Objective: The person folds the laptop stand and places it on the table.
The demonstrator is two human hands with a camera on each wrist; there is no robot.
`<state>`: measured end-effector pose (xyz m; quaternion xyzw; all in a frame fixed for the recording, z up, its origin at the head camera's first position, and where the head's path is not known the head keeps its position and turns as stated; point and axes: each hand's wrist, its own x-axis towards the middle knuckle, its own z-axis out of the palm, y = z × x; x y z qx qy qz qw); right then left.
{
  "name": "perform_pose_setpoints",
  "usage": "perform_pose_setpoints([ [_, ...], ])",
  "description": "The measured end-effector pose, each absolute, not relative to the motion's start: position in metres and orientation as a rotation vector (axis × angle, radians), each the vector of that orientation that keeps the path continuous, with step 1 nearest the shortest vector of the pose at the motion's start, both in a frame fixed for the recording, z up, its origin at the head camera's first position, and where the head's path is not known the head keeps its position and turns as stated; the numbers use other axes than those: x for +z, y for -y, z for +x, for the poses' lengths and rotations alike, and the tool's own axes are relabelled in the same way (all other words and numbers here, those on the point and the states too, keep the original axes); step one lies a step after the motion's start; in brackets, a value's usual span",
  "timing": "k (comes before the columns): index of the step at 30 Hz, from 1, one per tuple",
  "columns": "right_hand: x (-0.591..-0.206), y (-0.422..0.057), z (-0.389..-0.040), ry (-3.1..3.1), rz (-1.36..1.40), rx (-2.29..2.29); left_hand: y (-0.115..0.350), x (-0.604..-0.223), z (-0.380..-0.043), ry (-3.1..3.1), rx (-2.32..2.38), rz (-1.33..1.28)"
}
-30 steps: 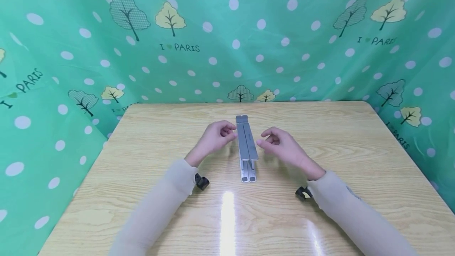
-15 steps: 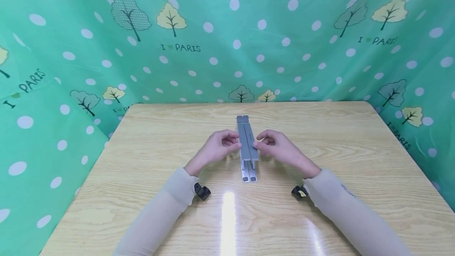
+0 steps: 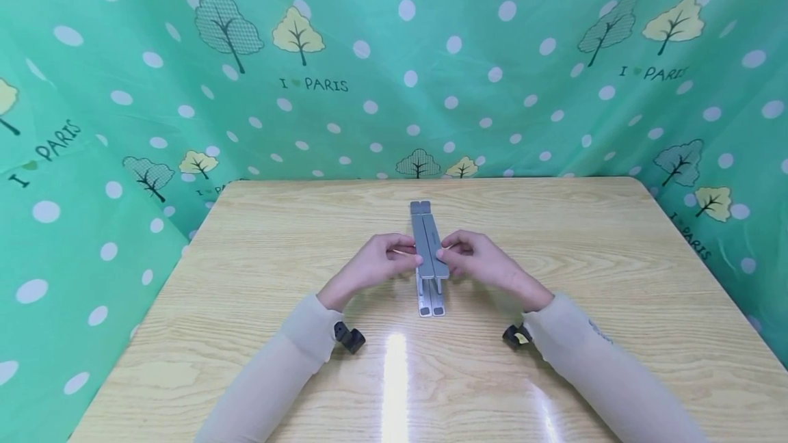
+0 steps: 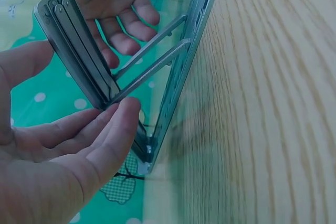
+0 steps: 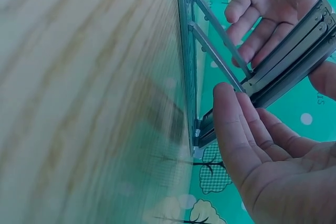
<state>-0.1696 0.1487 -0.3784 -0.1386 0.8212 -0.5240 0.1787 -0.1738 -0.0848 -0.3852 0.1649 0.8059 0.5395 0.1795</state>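
Observation:
A folded-narrow grey metal laptop stand (image 3: 423,227) stands near the middle of the table, its upper arms tilted up from the base on thin struts. My left hand (image 3: 377,262) holds the raised arms at their left edge, thumb on top and fingers against the side. Opposite it, my right hand (image 3: 483,260) grips the right edge in the same way. The left wrist view shows two struts (image 4: 152,69) joining the raised arms to the base. From the right wrist, the stand's base (image 5: 187,77) lies along the tabletop and the fingertips reach beside the hinged arms.
The wooden table (image 3: 246,238) runs up to a green dotted curtain (image 3: 406,53) at the back and sides. A bright light reflection (image 3: 395,388) shows on the tabletop in front. Small black cameras (image 3: 349,338) sit on both wrists.
Both hands have moved inward from either side of the laptop stand and slightly toward me, and now take hold of its raised arms. The stand stays in place.

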Motion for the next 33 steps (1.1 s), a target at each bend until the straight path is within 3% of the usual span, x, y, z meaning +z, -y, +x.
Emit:
perform_pose_setpoints([
  [33, -0.391, -0.151, -0.172, -2.234, -0.289, -1.633, 0.082, -0.386, -0.172, -2.267, 1.558, 0.377],
])
